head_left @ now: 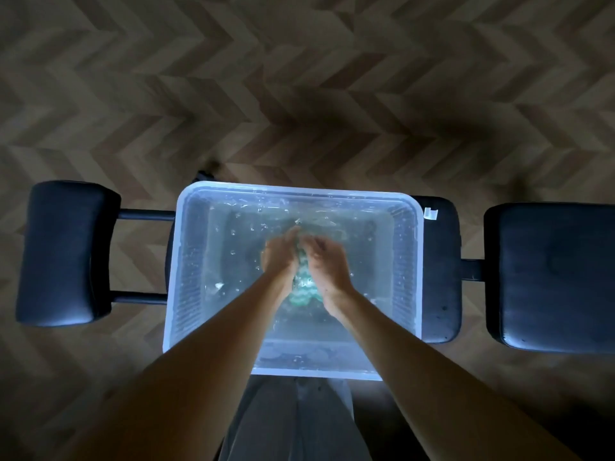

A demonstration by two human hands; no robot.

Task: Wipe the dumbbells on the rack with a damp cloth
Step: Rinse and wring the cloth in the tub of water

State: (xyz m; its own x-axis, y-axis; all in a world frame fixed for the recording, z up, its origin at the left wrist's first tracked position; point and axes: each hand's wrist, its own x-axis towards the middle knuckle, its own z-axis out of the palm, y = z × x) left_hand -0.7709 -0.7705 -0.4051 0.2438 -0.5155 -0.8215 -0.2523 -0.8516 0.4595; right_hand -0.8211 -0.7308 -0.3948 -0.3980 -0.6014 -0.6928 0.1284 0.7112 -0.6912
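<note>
Herringbone wood floor [299, 94], dimly lit, fills the upper half of the frame. Across the middle lies a black padded bench, serving as desk [442, 267], with further pads at far left [63, 254] and far right [552, 277].

Item: clear plastic tub [186, 261], centre frame, resting on the desk; holds water, its surface disturbed and speckled with droplets.

Item: cloth [301, 287], green-teal, bunched between both palms over the tub's middle. Long axis runs roughly from upper frame down toward the wearer; lower end shows below the wrists.

Left hand [278, 257]: grip closed against the cloth's left side, fingers curled. Right hand [327, 261]: grip likewise pressed to the right side. Both equally near; whether the cloth is under water or just above it cannot be told.

Dumbbells and rack: not in frame. Direction from the hands unknown.

Judged step: wetting or wringing the cloth; wiping not begun. The tub wall stands around the hands, so the cloth must lift clear upward first; drips on the desk are likely.

Lower frame: grey trousers [299, 420], forearms.
</note>
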